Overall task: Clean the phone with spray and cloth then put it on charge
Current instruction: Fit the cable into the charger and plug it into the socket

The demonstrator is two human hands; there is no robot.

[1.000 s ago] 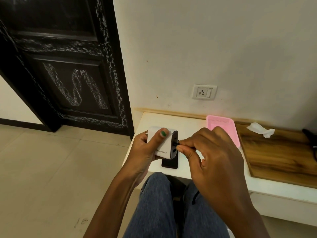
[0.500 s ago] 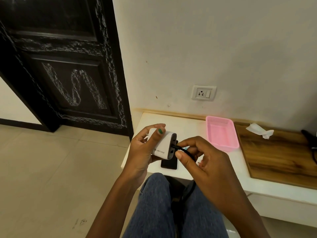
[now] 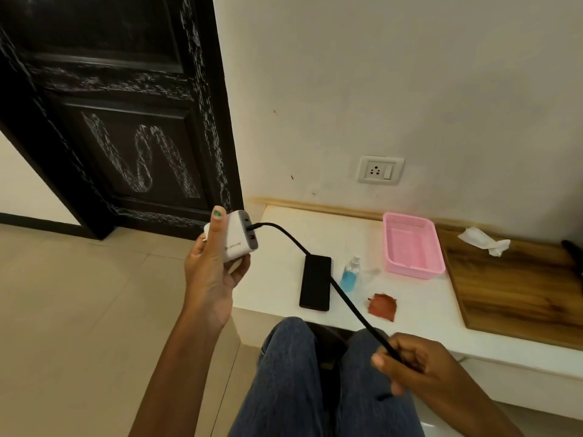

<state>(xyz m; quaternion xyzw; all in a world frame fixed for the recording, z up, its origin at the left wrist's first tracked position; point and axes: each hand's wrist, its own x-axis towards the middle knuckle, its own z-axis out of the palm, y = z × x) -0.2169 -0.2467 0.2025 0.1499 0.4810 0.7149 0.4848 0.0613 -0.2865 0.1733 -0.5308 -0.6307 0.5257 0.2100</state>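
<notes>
My left hand [image 3: 210,275] holds a white charger block [image 3: 238,235] up at the left edge of the white shelf [image 3: 277,288]. A black cable [image 3: 350,302] is plugged into the block's face and runs down across the shelf into my right hand [image 3: 416,367], which grips it above my lap. The black phone [image 3: 315,282] lies flat on the shelf, screen dark, with the cable passing over its upper right corner. A small spray bottle [image 3: 350,275] of blue liquid stands just right of the phone. A rust-red cloth [image 3: 382,306] lies crumpled near the shelf's front edge.
A wall socket [image 3: 380,170] sits above the shelf. A pink plastic basket [image 3: 411,246] stands right of the bottle, beside a wooden board [image 3: 517,288] with a crumpled white tissue [image 3: 484,241]. A black door [image 3: 126,115] is at left. My knees in jeans are below.
My right hand let go at the block's port and slid back down along the cable toward my lap. My left hand lifted the block up and left, uncovering the phone, bottle and cloth.
</notes>
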